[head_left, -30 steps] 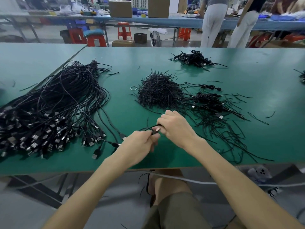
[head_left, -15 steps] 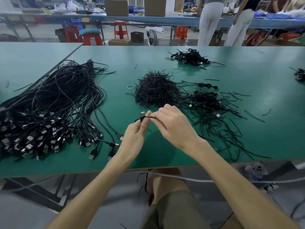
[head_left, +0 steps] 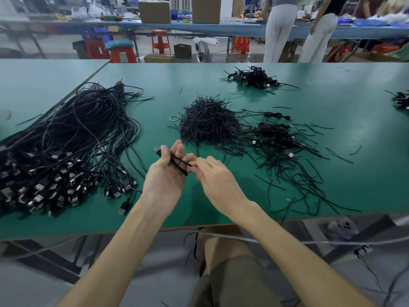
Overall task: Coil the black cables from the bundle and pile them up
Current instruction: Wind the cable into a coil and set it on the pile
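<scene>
Black USB cable [head_left: 178, 165], thin and matte, lies in short loops across our upturned left hand [head_left: 164, 176] above the green table [head_left: 332, 129]. Its fingers half curl round the strands, and the metal-tipped plug [head_left: 156, 149] pokes out. Our right hand [head_left: 215, 176] pinches the loop ends between curled fingertips.

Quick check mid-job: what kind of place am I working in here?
Most likely a cable assembly workshop: a long green workbench carries a big bundle of black USB cables and a heap of short ties, with cardboard boxes on the bench behind.
</scene>
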